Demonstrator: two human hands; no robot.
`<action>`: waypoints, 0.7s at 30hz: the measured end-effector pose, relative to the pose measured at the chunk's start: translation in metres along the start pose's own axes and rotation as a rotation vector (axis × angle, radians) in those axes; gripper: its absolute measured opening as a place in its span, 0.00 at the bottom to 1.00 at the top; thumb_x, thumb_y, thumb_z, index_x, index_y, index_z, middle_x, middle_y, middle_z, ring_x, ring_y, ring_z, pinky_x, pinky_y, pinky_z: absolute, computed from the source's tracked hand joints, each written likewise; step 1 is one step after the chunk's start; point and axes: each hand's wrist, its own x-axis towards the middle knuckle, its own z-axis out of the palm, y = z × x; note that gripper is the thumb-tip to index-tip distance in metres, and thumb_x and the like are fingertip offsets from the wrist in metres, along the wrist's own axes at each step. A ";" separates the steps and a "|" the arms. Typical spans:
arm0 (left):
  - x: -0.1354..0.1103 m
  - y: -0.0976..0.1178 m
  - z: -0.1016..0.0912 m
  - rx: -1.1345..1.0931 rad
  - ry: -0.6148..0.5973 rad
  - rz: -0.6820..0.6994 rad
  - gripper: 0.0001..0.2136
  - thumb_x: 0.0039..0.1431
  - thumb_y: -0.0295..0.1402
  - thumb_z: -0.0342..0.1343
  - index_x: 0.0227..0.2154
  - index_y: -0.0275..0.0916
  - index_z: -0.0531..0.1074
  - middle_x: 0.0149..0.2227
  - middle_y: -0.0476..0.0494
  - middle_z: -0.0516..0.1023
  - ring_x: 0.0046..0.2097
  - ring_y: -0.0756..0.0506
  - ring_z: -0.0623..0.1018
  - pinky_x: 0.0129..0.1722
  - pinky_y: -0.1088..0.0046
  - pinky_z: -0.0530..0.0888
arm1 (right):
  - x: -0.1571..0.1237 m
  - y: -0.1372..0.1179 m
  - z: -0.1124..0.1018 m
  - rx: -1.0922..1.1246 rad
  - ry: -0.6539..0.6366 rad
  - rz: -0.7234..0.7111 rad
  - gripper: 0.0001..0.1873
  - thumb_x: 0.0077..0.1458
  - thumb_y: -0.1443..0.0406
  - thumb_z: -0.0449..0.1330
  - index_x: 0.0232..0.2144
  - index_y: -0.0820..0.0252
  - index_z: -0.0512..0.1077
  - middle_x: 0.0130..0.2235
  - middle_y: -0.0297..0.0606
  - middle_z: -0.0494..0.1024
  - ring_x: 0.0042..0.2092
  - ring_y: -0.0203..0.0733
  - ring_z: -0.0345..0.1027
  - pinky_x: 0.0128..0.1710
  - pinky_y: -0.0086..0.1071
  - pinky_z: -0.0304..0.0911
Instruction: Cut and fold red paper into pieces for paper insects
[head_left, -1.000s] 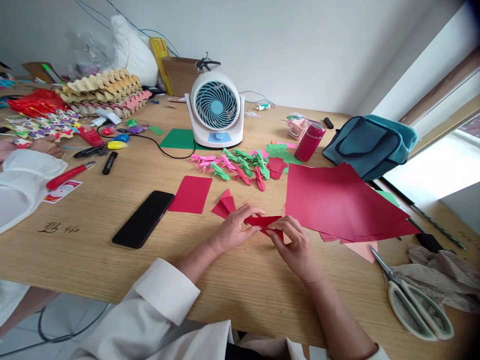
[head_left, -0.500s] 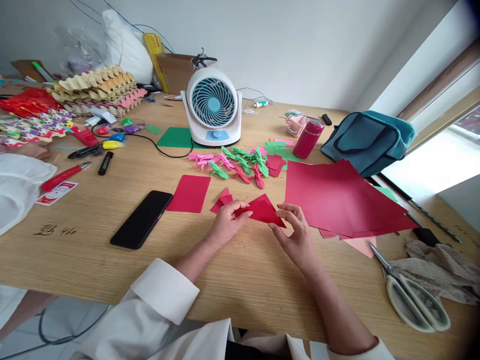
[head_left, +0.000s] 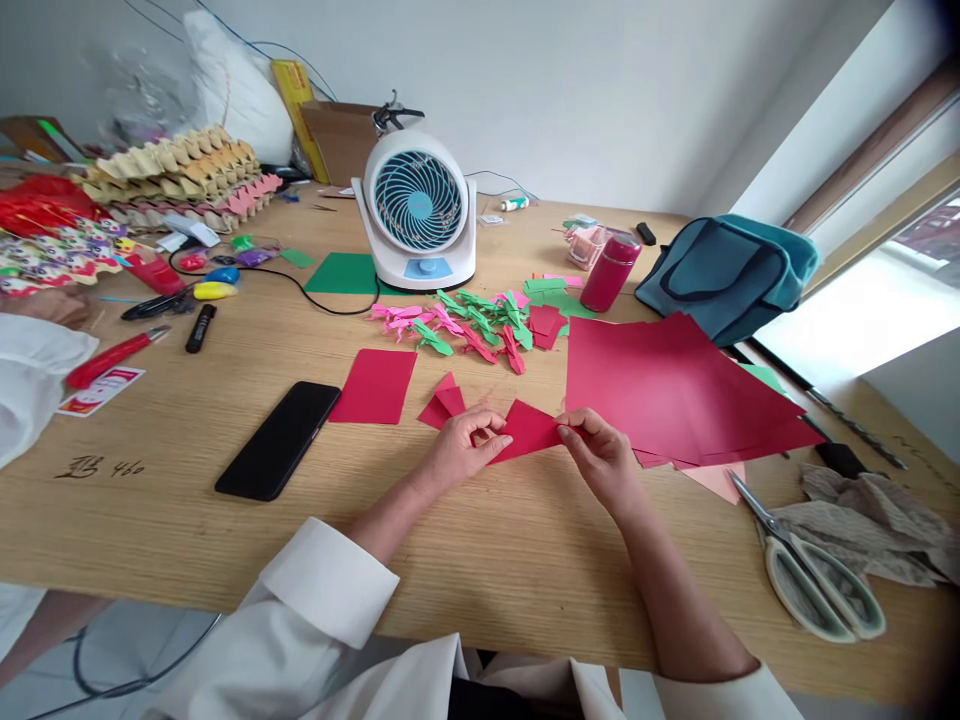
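Note:
My left hand (head_left: pixel 460 447) and my right hand (head_left: pixel 602 452) both pinch a small folded red paper (head_left: pixel 531 429) just above the wooden table (head_left: pixel 225 540), one hand at each end. The paper shows as a red triangle between my fingers. Right behind it lie small red paper scraps (head_left: pixel 445 402) and a red rectangle (head_left: pixel 374 386). A stack of large red sheets (head_left: pixel 675 392) lies just to the right of my right hand.
A black phone (head_left: pixel 278 438) lies left of my hands. Several pink, green and red folded figures (head_left: pixel 469 330) sit before a white desk fan (head_left: pixel 416 213). Scissors (head_left: pixel 806 565), a cloth, a blue bag (head_left: pixel 724 275), a red bottle (head_left: pixel 610 272). Another person's white sleeve (head_left: pixel 30 375) is at far left.
The flat folded strip was lifted and opened into a triangle, then shifted slightly; my hands moved a little up the table, still holding it.

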 end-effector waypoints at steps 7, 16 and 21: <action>-0.003 0.009 -0.004 0.014 -0.110 0.064 0.07 0.56 0.35 0.59 0.33 0.37 0.73 0.35 0.44 0.75 0.37 0.47 0.73 0.38 0.73 0.70 | -0.001 -0.007 -0.003 -0.123 -0.191 -0.101 0.13 0.62 0.57 0.55 0.34 0.57 0.74 0.32 0.36 0.73 0.35 0.40 0.68 0.38 0.33 0.64; -0.002 -0.002 0.002 -0.157 -0.062 -0.126 0.10 0.56 0.38 0.57 0.27 0.37 0.70 0.25 0.52 0.68 0.27 0.51 0.71 0.28 0.76 0.68 | 0.000 0.005 0.005 0.205 -0.094 0.033 0.21 0.59 0.52 0.58 0.51 0.54 0.65 0.36 0.35 0.72 0.35 0.39 0.66 0.37 0.34 0.65; -0.001 -0.005 0.007 -0.349 0.043 -0.309 0.16 0.54 0.43 0.58 0.24 0.40 0.59 0.21 0.56 0.63 0.25 0.49 0.75 0.22 0.77 0.66 | -0.005 0.006 0.016 0.313 -0.187 0.079 0.27 0.58 0.54 0.61 0.56 0.53 0.60 0.40 0.37 0.74 0.37 0.39 0.67 0.38 0.34 0.66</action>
